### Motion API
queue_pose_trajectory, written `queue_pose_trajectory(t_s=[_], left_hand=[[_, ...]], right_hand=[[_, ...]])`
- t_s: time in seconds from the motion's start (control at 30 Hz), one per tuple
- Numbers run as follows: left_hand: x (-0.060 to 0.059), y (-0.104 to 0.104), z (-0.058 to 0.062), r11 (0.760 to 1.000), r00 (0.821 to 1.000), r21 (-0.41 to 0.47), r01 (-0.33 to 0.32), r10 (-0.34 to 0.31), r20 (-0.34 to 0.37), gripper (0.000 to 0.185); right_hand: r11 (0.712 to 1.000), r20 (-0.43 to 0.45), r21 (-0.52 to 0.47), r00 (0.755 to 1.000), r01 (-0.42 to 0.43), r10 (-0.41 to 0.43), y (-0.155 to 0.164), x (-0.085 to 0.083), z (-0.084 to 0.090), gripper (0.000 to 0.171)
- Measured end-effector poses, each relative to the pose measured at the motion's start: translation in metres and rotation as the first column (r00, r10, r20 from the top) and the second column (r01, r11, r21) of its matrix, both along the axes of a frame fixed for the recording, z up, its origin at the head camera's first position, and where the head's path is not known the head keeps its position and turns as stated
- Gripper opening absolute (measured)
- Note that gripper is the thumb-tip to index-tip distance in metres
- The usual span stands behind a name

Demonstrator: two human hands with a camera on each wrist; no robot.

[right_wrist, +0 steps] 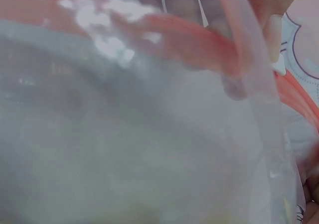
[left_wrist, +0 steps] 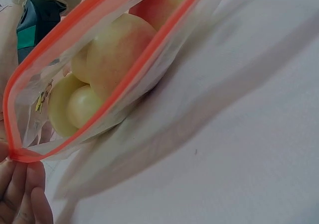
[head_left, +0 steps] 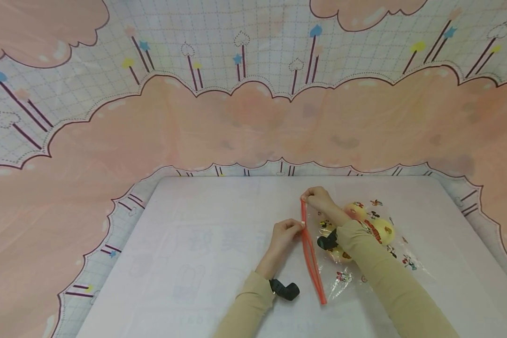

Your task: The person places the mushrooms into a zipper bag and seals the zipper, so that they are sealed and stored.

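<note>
A clear zip bag (head_left: pixel 343 277) printed with small cartoon figures lies on its side at the table's right half. Inside are several round yellow and reddish fruits (left_wrist: pixel 119 50), whose exact kind I cannot tell. Along its left edge runs an orange-red zip strip (head_left: pixel 310 258). My left hand (head_left: pixel 284 235) pinches the strip beside a small white slider (head_left: pixel 303 224). Farther back, my right hand (head_left: pixel 320 199) pinches the strip's far end. In the left wrist view the bag's mouth gapes between its two orange edges. The filmy bag wall covers much of the right wrist view.
The white table (head_left: pixel 186 263) stretches left and forward of the bag. Behind it hangs a peach-and-white patterned cloth (head_left: pixel 257 126). Each wrist wears a dark strap piece (head_left: pixel 286 290), and the right forearm (head_left: pixel 384 267) crosses over the bag.
</note>
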State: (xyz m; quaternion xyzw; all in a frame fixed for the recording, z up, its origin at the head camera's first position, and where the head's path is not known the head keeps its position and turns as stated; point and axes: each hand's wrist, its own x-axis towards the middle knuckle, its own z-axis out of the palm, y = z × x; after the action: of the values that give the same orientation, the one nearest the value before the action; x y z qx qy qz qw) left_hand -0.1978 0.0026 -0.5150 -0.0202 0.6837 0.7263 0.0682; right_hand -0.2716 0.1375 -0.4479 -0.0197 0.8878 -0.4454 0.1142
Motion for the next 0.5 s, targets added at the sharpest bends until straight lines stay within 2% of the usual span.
queue_pose_trajectory(t_s=[0.2,0.4,0.5], left_hand=[[0.002,-0.002,0.004,1.000,1.000,0.004,0.023,-0.023,0.008,0.023],[0.014,-0.004,0.028,0.999,0.999,0.011,0.043,-0.044,0.009,0.023],[0.018,-0.005,0.033,0.999,0.999,0.018,0.046,-0.046,0.007,0.023]], right_hand=[[1.000,-0.009,0.002,1.000,0.004,-0.004,0.000,0.000,-0.001,0.026],[1.000,-0.021,-0.003,1.000,0.006,-0.006,0.001,0.000,-0.002,0.026],[1.000,-0.022,-0.002,1.000,0.009,-0.009,0.001,0.000,-0.002,0.026]])
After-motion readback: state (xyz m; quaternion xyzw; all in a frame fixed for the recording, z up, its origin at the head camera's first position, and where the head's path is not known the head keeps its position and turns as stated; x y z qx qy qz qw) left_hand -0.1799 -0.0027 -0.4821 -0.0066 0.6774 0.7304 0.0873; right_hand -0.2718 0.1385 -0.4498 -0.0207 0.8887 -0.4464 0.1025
